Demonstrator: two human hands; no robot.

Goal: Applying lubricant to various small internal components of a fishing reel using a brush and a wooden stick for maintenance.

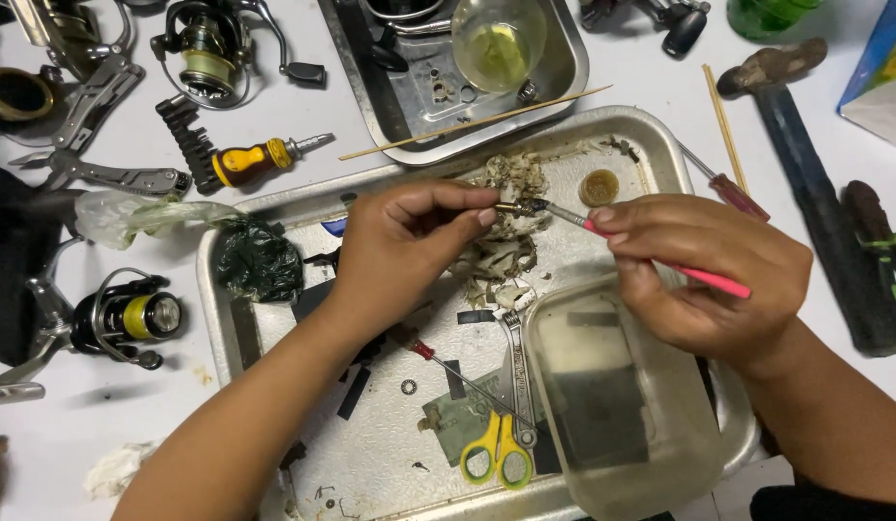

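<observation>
1. Pinching a small brass part [512, 206] between thumb and fingertips, the left hand [400, 246] hovers over the middle of the metal tray [651, 130].
2. From three o'clock, the right hand [704, 280] grips a pink-handled brush [660, 259] like a pen, its tip touching the part.
3. Beneath them lies crumpled soiled tissue [506, 251]; a small round tin [598, 187] sits at one o'clock.
4. A clear plastic tub [622, 405] stands at five o'clock, under the right wrist.
5. Yellow-handled scissors [496, 453] and a wrench [515, 371] lie at six o'clock.
6. Fishing reels [130, 318] rest at nine o'clock, a hammer [805, 164] far right.
</observation>
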